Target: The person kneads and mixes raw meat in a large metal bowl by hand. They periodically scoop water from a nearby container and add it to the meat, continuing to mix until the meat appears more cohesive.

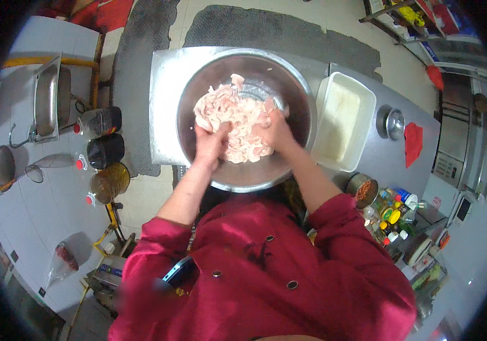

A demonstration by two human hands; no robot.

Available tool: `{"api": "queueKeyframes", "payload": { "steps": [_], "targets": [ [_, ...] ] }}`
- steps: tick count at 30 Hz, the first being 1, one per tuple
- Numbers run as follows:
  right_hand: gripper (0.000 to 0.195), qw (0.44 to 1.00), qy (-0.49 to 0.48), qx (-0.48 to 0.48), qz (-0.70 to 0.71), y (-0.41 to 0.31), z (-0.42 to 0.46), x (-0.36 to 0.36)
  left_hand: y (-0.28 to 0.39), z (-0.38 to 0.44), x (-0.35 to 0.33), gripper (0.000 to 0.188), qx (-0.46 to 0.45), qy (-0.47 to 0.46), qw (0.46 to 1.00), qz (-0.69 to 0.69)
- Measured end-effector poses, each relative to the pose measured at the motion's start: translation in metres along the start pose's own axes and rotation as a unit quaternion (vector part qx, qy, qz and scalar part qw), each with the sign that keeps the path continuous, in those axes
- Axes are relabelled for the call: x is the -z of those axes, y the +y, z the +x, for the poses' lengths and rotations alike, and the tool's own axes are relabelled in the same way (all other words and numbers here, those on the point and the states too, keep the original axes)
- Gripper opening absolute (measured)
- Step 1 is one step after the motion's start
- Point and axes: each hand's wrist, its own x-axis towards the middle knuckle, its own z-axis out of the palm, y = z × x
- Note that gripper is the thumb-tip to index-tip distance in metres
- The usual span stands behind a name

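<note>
A large round stainless steel basin [243, 181] stands on a metal work surface before me. In it lies a heap of pale pink, thinly sliced raw meat [237, 111], mostly at the basin's left and middle. My left hand [211, 143] grips the heap at its lower left, thumb on top and the other fingers hidden under the slices. On the heap's right side my right hand [277, 128] is closed around more slices, slightly blurred, with its fingertips partly hidden. Bare metal and a small scrap of meat show in the basin's upper part.
Right of the basin stands a white rectangular plastic tub [339, 121]. Beyond it are a small metal bowl [395, 124] and a red cloth or bag [413, 144]. A pot of reddish beans or nuts [363, 189] and several bottles stand at lower right. Large jugs [109, 182] stand at left.
</note>
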Motion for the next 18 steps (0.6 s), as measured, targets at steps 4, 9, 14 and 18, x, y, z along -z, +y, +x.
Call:
{"api": "queueKeyframes", "payload": {
  "steps": [4, 9, 14, 18],
  "targets": [
    [0.065, 0.973, 0.024, -0.113, 0.200, 0.005, -0.012, -0.053, -0.026, 0.022, -0.024, 0.067, 0.071, -0.045, 0.995, -0.051],
    [0.052, 0.990, -0.055, -0.111, 0.063, 0.003, 0.006, -0.012, 0.015, 0.042, -0.004, 0.042, 0.013, -0.063, 0.997, 0.037],
    [0.045, 0.983, 0.087, -0.019, -0.161, -0.024, 0.041, 0.018, 0.017, 0.030, 0.011, 0.067, -0.031, -0.072, 0.995, 0.055],
    [0.045, 0.989, 0.020, -0.099, 0.109, -0.043, 0.057, -0.030, 0.022, 0.057, -0.027, 0.082, 0.012, -0.077, 0.996, 0.038]
  ]
}}
